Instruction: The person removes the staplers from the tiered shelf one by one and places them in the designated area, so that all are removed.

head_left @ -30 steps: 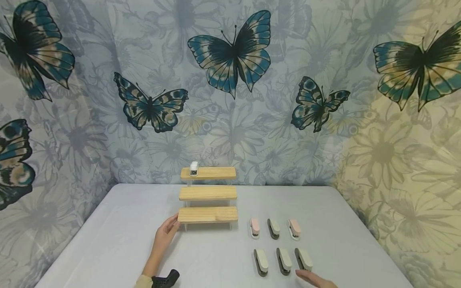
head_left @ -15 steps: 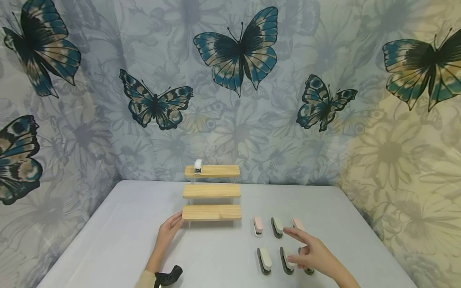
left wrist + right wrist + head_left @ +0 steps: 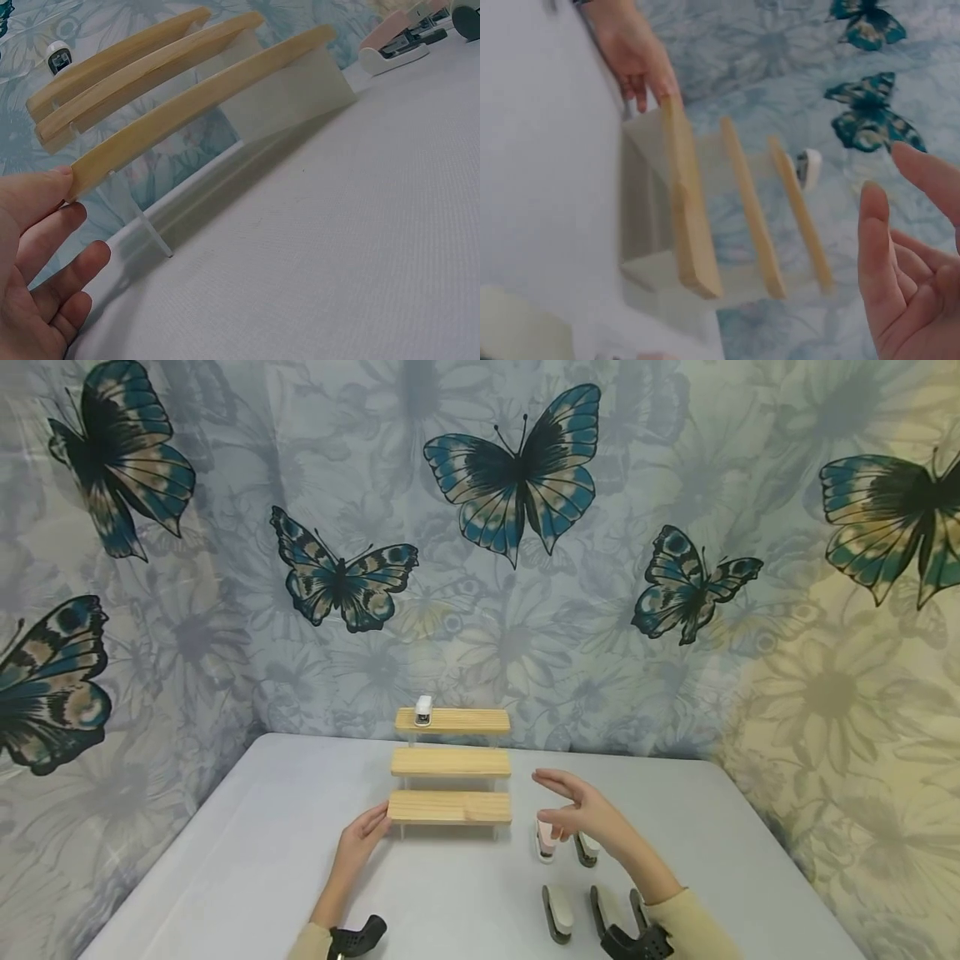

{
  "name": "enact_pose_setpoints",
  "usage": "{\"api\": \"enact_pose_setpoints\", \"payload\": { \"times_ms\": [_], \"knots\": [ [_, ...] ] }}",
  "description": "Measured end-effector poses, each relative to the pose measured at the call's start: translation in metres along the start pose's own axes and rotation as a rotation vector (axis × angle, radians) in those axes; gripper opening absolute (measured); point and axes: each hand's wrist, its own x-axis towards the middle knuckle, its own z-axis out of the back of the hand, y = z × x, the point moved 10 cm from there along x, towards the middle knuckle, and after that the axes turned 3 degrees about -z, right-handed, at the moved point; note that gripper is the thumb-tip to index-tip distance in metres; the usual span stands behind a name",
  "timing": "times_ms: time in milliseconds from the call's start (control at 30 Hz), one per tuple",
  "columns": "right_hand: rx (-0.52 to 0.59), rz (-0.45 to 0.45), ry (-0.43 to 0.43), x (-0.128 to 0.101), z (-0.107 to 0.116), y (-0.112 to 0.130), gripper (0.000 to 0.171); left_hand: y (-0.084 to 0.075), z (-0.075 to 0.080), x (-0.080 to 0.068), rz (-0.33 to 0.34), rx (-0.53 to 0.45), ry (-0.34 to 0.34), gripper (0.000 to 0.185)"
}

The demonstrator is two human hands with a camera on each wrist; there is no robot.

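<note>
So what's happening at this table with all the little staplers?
A person sits at a grey table. Their left hand touches the left end of the bottom step of a three-step wooden shelf. Their right hand is open in the air above the pink stapler and holds nothing. One white stapler stands on the top step; the other staplers lie in rows on the table to the right.

butterfly curtain (image 3: 675, 485) behind – grey table (image 3: 225, 860) below.
</note>
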Motion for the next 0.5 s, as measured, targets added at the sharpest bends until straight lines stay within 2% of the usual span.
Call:
{"api": "enact_pose_setpoints", "payload": {
  "times_ms": [133, 333, 500],
  "knots": [
    [0.002, 0.016, -0.015, 0.028, -0.006, 0.001, 0.057, -0.001, -0.001, 0.002, -0.008, -0.002, -0.004, 0.043],
    [-0.017, 0.05, -0.074, 0.066, -0.013, 0.007, 0.058, -0.008, -0.004, -0.001, -0.072, 0.004, 0.012, 0.044],
    [-0.038, 0.088, -0.086, 0.098, -0.017, 0.015, 0.06, -0.007, -0.002, 0.001, -0.053, 0.0, 0.007, 0.04]
  ]
}}
